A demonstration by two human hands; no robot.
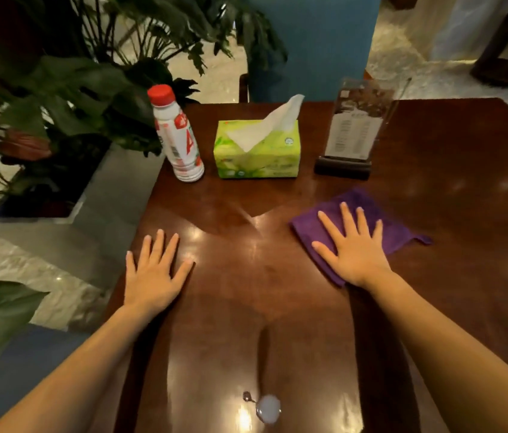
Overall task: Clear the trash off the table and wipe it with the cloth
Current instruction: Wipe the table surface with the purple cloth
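A large red letter "A" shows on the label of the white bottle [179, 135] near the table's [246, 276] far left edge. The tissue box [257, 150] and the menu stand [351, 129] along the far edge carry print too small and blurred to read.

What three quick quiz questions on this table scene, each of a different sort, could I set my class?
1. True or false: the right hand lies flat on the cloth.
2. Which stands nearest the table's left edge? A tissue box B bottle C menu stand
3. What colour is the bottle's cap?

Key: 1 true; 2 B; 3 red.
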